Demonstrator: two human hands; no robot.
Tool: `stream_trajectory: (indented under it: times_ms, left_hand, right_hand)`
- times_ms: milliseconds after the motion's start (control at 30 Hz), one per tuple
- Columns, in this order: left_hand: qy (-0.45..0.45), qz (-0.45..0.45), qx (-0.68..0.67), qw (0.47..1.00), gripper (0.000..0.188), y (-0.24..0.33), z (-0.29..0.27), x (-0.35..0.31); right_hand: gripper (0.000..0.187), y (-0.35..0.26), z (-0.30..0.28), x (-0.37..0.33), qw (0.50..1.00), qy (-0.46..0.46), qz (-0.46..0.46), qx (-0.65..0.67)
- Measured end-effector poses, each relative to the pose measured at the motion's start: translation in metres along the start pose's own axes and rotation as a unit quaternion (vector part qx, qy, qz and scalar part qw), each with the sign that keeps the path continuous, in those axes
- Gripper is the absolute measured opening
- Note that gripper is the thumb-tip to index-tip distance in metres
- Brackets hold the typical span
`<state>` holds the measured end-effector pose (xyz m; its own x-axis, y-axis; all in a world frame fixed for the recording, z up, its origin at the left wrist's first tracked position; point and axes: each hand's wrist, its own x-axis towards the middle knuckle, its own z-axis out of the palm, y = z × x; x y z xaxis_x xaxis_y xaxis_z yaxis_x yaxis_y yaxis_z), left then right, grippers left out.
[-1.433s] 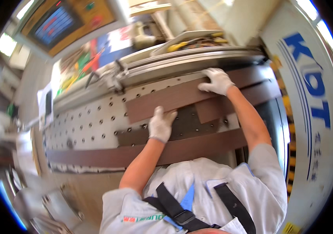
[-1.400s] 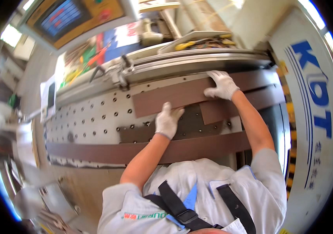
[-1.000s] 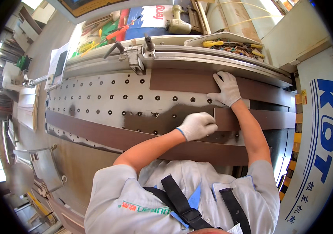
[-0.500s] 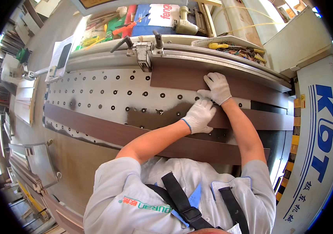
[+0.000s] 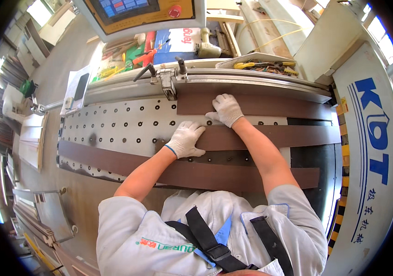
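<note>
My gloved left hand [image 5: 186, 139] is closed around the left end of a narrow dark brown board [image 5: 261, 137], its thumb at the near edge. That board runs right to the grey machine housing. My gloved right hand [image 5: 227, 110] rests on a second brown board [image 5: 279, 106], fingers laid over its face and thumb out to the left. This far board lies along the metal fence [image 5: 256, 78], its left end beside a clamp [image 5: 167, 83]. A third, longer brown board [image 5: 113, 158] lies nearest my body, touched by neither hand.
Beneath the boards is a pale table [image 5: 132, 119] dotted with round black studs. The machine housing [image 5: 366, 138] stands at right. Behind the fence are a tool tray [image 5: 263, 68], a nail gun [image 5: 207, 46] and a control panel [image 5: 145, 16]. A phone [image 5: 81, 85] lies on papers at left.
The middle board has slid left, and my left hand has moved left with its end. My right hand has also shifted left along the far board. The view has tilted, showing more control panel.
</note>
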<state>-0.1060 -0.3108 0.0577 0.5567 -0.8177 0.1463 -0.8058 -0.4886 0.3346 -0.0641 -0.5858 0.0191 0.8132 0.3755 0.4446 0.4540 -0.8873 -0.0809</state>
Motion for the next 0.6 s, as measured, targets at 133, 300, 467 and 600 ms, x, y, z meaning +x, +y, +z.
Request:
stream_trajectory:
  times_ms: [133, 300, 467, 600]
  left_hand:
    - [0.137, 0.020, -0.011, 0.990, 0.071, -0.009, 0.007, 0.031]
    - [0.153, -0.004, 0.048, 0.987, 0.049, -0.028, 0.045, 0.094]
    - [0.132, 0.006, 0.093, 0.987, 0.045, -0.042, 0.052, 0.097]
    - [0.129, 0.010, 0.144, 0.981, 0.042, -0.049, 0.056, 0.095]
  right_hand:
    - [0.053, -0.006, -0.036, -0.014, 0.993, -0.008, 0.074, 0.094]
    - [0.067, 0.071, -0.085, -0.094, 0.976, -0.063, 0.201, -0.048]
    - [0.066, 0.090, -0.073, -0.115, 0.977, -0.077, 0.151, -0.129]
    - [0.065, 0.075, -0.057, -0.104, 0.982, -0.056, 0.116, -0.140]
